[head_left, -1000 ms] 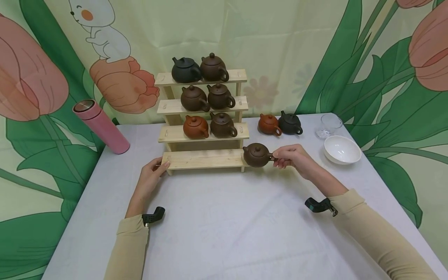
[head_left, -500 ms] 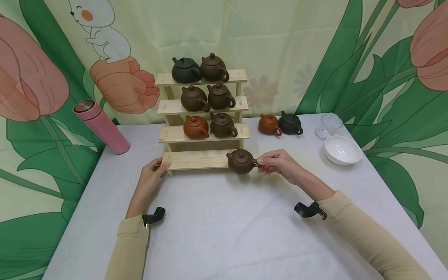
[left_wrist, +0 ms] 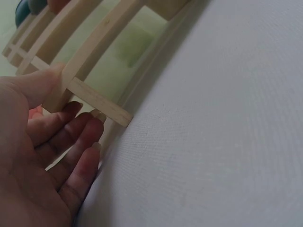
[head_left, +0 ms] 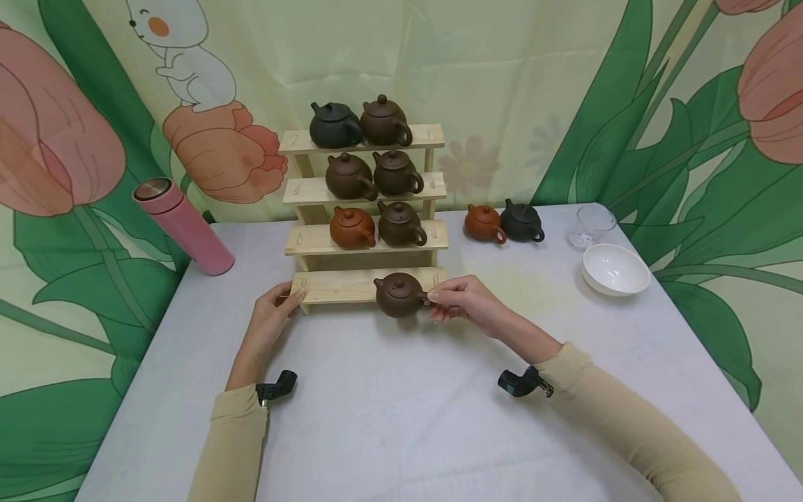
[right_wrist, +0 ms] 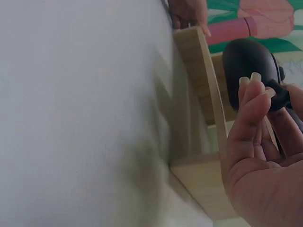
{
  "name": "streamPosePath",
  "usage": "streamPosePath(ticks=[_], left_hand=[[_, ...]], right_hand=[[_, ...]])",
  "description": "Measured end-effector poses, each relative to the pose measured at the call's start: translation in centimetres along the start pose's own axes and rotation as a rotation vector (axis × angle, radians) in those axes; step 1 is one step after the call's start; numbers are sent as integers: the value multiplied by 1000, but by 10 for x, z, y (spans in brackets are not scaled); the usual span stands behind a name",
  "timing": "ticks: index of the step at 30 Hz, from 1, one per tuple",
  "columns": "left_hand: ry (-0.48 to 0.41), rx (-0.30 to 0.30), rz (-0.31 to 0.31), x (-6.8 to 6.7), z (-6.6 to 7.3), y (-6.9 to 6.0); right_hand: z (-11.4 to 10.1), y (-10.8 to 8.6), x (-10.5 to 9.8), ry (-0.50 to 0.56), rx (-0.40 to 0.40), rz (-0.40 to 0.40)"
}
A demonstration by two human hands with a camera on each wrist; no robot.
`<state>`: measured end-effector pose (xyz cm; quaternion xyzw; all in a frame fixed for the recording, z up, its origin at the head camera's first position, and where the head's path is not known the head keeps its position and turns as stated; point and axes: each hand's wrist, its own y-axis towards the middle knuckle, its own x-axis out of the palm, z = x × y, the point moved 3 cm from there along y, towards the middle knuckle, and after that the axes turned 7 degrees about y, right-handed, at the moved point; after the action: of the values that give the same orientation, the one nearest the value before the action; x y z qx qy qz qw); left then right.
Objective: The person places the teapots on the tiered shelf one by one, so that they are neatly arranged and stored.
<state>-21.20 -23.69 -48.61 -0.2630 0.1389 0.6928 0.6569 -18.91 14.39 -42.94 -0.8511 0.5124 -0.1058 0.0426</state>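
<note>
My right hand (head_left: 467,305) pinches the handle of a dark brown teapot (head_left: 399,295), whose spout points left. In the head view the teapot overlaps the right half and front edge of the lowest step of a wooden tiered rack (head_left: 339,286). In the right wrist view the teapot (right_wrist: 248,66) shows its side, fingertips at its handle. My left hand (head_left: 276,314) grips the left end of that lowest step, thumb on top; the left wrist view shows its fingers (left_wrist: 87,172) curled under the board.
Brown, black and reddish teapots (head_left: 351,228) stand in pairs on the upper steps. An orange teapot (head_left: 482,223) and a black teapot (head_left: 522,221) sit right of the rack. Farther right are a glass cup (head_left: 591,224) and white bowl (head_left: 616,270). A pink flask (head_left: 185,226) stands left.
My right hand has carried the brown teapot leftward, from beside the rack's right end to the right half of the lowest step. The left hand keeps its grip in place.
</note>
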Motion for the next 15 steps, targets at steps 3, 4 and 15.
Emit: streamPosePath(ticks=[3, 4, 15], left_hand=[[-3, -4, -2, 0, -1, 0], [-3, -5, -3, 0, -1, 1], [25, -19, 2, 1, 0, -1]], right_hand=[[2, 6, 10, 16, -21, 3], [3, 8, 13, 20, -30, 4], [5, 27, 40, 77, -93, 14]])
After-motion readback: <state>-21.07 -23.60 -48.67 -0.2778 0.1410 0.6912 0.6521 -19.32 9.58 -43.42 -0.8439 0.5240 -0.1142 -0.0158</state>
